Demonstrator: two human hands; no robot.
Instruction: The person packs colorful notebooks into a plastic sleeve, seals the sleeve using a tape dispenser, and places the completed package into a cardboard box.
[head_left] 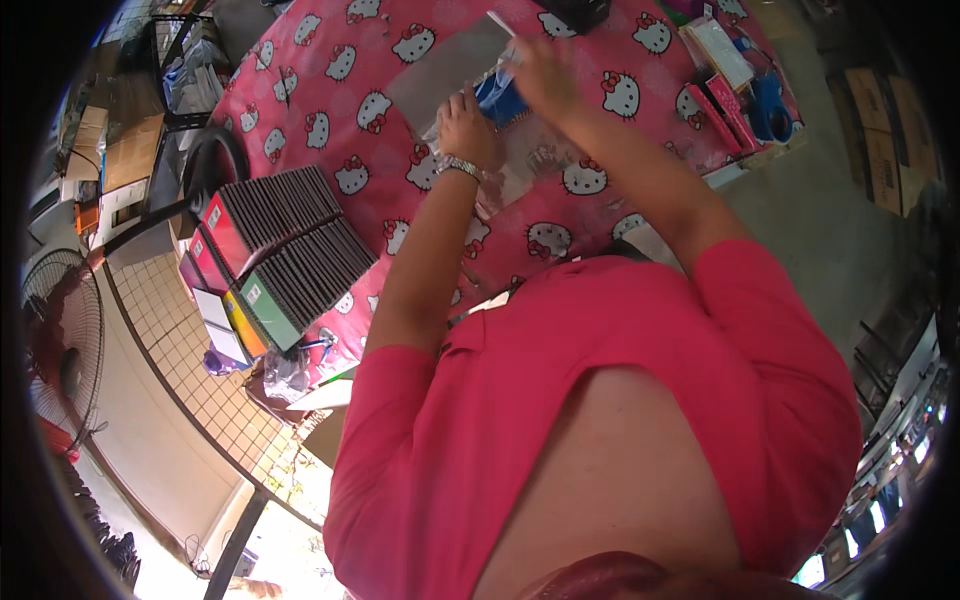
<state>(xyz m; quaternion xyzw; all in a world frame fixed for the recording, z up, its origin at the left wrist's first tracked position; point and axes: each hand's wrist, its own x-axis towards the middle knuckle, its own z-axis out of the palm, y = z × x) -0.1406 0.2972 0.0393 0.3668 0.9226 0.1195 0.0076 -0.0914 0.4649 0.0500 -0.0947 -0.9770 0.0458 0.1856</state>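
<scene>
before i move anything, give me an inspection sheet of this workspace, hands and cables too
Surface: pink patterned tablecloth, with a grey area near the hands.
Job's things: blue item with a spiral-like edge, between the hands.
Clutter: row of notebooks at left; blue object at right.
Hands: left hand at the item's left side; right hand at its right, blurred, grip unclear.
Cables: nothing seen clearly.
Surroundings: fan at left; cardboard boxes at right.

At left of frame, stacked notebooks point(295, 235) block my way; pink items point(722, 112) crowd the upper right. I could pass over the table point(325, 95) beyond the left hand point(466, 130), upper left.
</scene>
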